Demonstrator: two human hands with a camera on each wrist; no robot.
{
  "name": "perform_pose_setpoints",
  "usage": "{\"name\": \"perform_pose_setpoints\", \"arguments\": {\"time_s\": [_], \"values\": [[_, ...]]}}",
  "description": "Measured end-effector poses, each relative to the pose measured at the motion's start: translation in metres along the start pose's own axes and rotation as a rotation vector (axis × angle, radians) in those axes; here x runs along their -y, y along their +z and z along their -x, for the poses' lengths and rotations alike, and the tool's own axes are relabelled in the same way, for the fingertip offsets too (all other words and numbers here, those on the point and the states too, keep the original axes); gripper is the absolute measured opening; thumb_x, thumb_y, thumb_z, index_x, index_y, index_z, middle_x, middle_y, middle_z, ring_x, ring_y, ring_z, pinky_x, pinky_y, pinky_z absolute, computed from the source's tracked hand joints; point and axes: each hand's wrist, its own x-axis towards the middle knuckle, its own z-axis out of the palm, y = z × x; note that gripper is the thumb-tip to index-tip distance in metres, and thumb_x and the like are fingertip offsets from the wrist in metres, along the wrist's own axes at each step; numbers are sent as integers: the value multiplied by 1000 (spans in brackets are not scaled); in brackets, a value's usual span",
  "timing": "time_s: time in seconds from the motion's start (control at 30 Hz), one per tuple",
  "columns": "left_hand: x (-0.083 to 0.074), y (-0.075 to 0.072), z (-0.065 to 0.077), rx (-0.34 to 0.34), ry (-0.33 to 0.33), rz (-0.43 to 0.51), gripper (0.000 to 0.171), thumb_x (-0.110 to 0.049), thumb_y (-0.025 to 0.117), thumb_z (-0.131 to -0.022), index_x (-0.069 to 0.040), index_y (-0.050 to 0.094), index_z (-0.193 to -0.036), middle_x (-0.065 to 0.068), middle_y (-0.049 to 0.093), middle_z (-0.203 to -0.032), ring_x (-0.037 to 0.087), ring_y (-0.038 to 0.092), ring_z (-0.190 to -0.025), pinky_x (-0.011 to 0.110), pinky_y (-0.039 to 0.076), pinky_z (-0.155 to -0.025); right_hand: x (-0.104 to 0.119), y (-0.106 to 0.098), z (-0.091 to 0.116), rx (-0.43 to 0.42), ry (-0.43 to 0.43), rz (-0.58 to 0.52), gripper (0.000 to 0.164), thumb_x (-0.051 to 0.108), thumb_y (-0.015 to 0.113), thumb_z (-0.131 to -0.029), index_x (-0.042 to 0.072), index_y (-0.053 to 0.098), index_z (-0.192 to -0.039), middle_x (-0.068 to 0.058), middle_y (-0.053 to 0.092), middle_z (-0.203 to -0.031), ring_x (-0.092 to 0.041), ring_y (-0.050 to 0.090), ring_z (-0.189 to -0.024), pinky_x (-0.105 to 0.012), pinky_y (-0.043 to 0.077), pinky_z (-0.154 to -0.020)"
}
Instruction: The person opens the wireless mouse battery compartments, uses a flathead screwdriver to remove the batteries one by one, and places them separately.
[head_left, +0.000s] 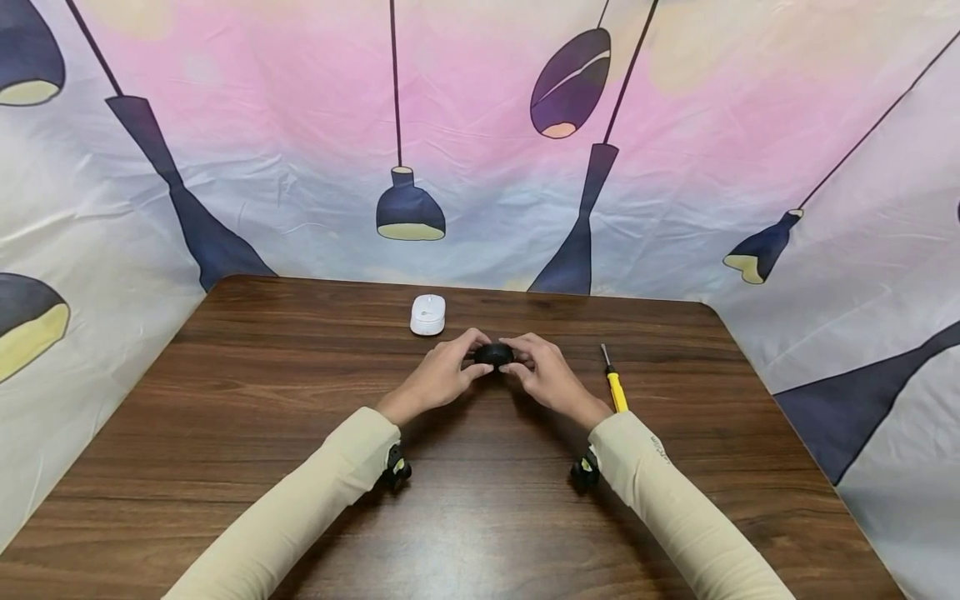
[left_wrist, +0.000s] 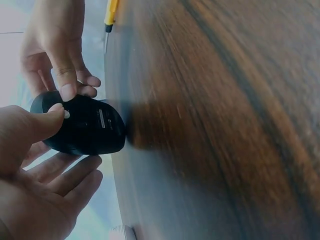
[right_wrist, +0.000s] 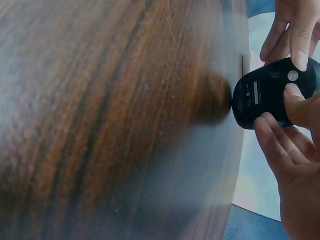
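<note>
A black computer mouse (head_left: 494,356) stands on edge between both hands, its underside turned toward the person. My left hand (head_left: 442,373) grips one side, thumb on the underside and fingers behind. From the other side my right hand (head_left: 549,373) holds it the same way, thumb also pressed on the underside. In the left wrist view the mouse (left_wrist: 92,125) shows a small label, with a pale round spot close to the thumbs. The right wrist view shows that round spot on the mouse (right_wrist: 265,95) between the two thumb tips. Its lower end is right at the tabletop.
A white mouse (head_left: 428,315) lies near the table's back edge, left of the hands. A screwdriver (head_left: 616,390) with a yellow handle lies beside the right forearm, its tip pointing away. The brown wooden table (head_left: 300,350) ends at a printed cloth backdrop (head_left: 480,225).
</note>
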Motion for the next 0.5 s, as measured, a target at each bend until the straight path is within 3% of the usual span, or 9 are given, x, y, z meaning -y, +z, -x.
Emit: {"name": "perform_pose_setpoints", "arguments": {"time_s": [0.27,0.5], "values": [[-3,1,-2,-30,-22,39,30,-20,60,-104,-7,57,-131,14,64,-132,30,61,-122,48,51,-103,0,-1,0,-23,-25,37,44,9,67,-99,-4,57,-139,-13,67,-107,-16,57,-77,-28,51,-65],[-2,4,-6,-35,-68,60,36,-23,57,-106,-5,56,-137,15,65,-130,28,65,-113,45,55,-97,0,1,0,-21,-13,10,45,9,63,-101,-7,53,-142,-16,67,-109,-18,60,-82,-30,53,-69]]}}
